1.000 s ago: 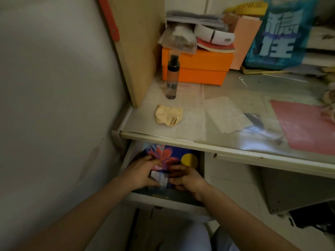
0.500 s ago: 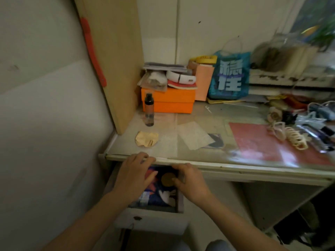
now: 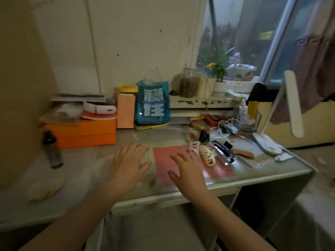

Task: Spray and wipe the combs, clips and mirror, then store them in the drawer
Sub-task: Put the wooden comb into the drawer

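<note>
Both my hands hover over the desk (image 3: 262, 169) with fingers spread and nothing in them. My left hand (image 3: 126, 163) is above the desk's middle. My right hand (image 3: 188, 169) is over a red mat (image 3: 163, 156), its fingertips just short of a cream claw clip (image 3: 207, 154). A second pale clip (image 3: 194, 144), a black clip (image 3: 204, 136), a dark-framed rectangular item (image 3: 222, 153) and a brown comb (image 3: 243, 153) lie past it. The dark spray bottle (image 3: 52, 150) stands at the left. A crumpled yellowish cloth (image 3: 45, 189) lies blurred near the front left. The drawer is out of view.
An orange box (image 3: 85, 133) with stacked items, a pink carton (image 3: 126, 113) and a blue bag (image 3: 153, 104) line the back wall. A white desk lamp (image 3: 268, 142), cables and a clear holder crowd the right. A wooden panel (image 3: 21, 87) bounds the left.
Both hands rose out of the open drawer and moved up and right over the desktop. The view swung up and right, so the drawer dropped out of sight.
</note>
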Tool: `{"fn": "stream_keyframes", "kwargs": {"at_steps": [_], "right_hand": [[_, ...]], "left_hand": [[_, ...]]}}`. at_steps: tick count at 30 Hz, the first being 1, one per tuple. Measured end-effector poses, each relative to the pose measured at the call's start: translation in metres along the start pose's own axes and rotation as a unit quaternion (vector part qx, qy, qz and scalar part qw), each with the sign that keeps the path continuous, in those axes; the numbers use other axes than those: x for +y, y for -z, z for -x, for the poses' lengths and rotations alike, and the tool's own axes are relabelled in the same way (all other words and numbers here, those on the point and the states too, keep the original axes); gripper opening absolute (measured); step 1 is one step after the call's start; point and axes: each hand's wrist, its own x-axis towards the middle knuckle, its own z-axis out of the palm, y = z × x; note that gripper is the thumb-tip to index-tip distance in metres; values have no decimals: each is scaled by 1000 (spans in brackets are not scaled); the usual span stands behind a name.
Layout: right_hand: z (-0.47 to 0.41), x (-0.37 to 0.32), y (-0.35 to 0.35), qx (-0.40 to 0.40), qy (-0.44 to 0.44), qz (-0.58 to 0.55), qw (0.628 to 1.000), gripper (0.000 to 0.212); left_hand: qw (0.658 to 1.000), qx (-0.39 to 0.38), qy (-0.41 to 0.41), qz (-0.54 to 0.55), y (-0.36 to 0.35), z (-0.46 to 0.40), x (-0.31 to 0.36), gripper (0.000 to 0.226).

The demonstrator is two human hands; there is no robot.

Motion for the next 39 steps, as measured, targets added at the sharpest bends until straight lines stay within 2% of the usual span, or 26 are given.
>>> {"fn": "stream_keyframes", "kwargs": {"at_steps": [7,13,17,22,26,33,39], "right_hand": [[-43,105,4,25,-78,34,996,49],[-91,181,-6,56,-132,53,988,45],[-101,223,-1,66,-198,27,978,48],[-97,266,25,27,-274,-16,961,51],[-101,300,38,-28,-314,-23,949,51],[-113,351,37,-88,-329,-38,939,53],[-113,377,30,-102,-305,-49,946,53]], "left_hand": [[997,-33,-59,37,-81,-100,60,47],[991,-54,-100,66,-149,-176,91,41],[986,-80,-129,63,-178,-209,111,45],[979,-120,-145,82,-189,-243,154,38],[965,-201,-140,91,-197,-268,189,39],[937,-302,-121,125,-227,-304,232,45],[929,-326,-126,119,-251,-311,247,48]]}}
